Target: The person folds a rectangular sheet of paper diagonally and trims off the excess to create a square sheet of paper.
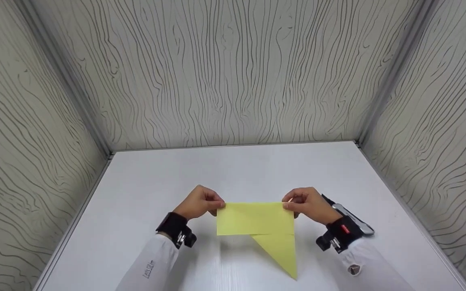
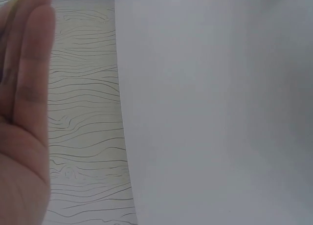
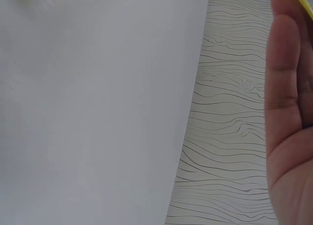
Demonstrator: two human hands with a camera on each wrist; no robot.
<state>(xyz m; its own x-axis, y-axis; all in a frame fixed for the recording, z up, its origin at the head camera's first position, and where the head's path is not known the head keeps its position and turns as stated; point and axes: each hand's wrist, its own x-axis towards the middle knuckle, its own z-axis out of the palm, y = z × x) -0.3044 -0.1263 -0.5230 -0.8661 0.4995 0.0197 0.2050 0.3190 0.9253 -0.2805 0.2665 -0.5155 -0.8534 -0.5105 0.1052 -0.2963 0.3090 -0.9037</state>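
A folded sheet of yellow paper [image 1: 255,218] is held up above the table in the head view. It has a rectangular upper part, with a triangular flap hanging from its lower right side. My left hand [image 1: 201,202] pinches the upper left corner between thumb and fingers. At the upper right corner, my right hand [image 1: 308,204] pinches the paper the same way. Only a sliver of yellow paper shows past the left hand [image 2: 27,83] in the left wrist view. Another sliver peeks out by the right hand [image 3: 288,102] in the right wrist view.
Beneath the hands lies a white tabletop [image 1: 156,173]. Wood-grain patterned panels [image 1: 233,72] enclose it at the back and sides. A grey, rounded-edged object [image 1: 356,220], partly hidden, lies behind the right wrist; its kind is unclear.
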